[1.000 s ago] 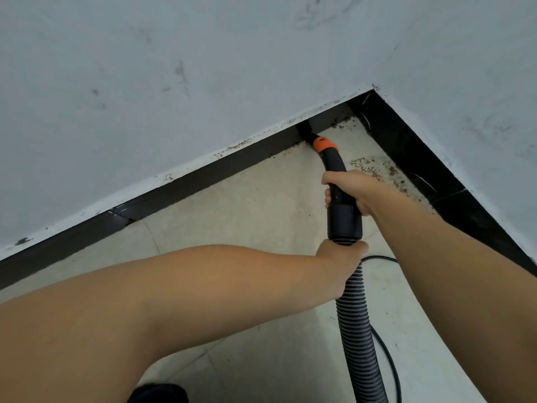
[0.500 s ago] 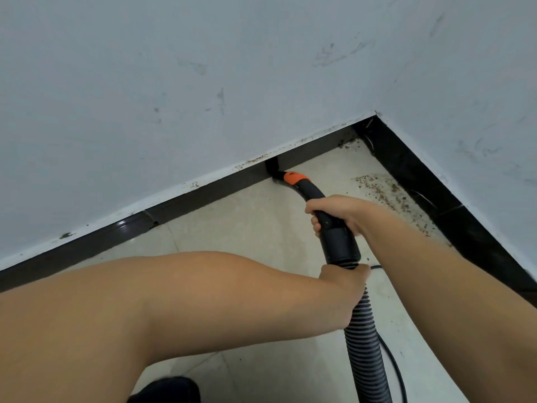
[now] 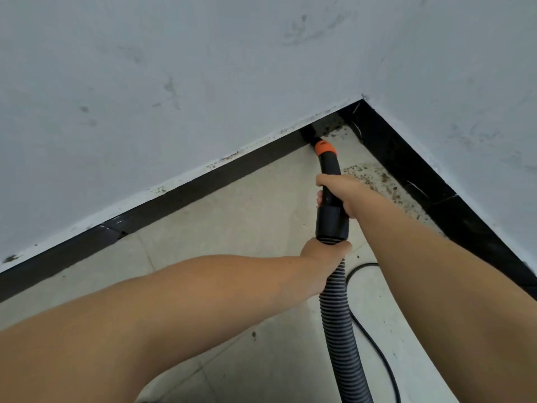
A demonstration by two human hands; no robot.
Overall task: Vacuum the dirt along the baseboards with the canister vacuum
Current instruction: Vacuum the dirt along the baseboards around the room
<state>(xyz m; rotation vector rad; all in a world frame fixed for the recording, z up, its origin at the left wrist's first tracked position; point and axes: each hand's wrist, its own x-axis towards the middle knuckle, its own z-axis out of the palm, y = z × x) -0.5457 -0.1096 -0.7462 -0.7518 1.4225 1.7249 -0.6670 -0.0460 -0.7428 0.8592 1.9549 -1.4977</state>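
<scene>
Room corner: pale scuffed walls (image 3: 174,82), black baseboard (image 3: 203,184) on two sides, beige tiled floor (image 3: 247,216).

Item 1, vacuum nozzle (image 3: 325,148): black with orange collar, tip ahead of my grips and pressed against the baseboard just short of the corner.

Item 2, ribbed hose (image 3: 343,330): runs back from the handle, below my rear grip, toward me. Canister itself not in view.

Item 3, dirt (image 3: 374,178): brown scatter on the floor to the right of my forward grip, along the right-hand baseboard; more specks on the top edge of the left baseboard.

Item 4, black cord (image 3: 374,344): loops on the floor right of the hose.

Step in hand, as I judge it: working the nozzle into the corner. To do it well I should keep the tip low in the seam between floor and baseboard, move slowly, then sweep right through the scatter, keeping the hose slack and off the cord.

Grips: my right hand (image 3: 340,193), forward, is wrapped closed round the black handle (image 3: 331,219). My left hand (image 3: 322,253), rear, is curled closed round the hose where it joins the handle cuff.
</scene>
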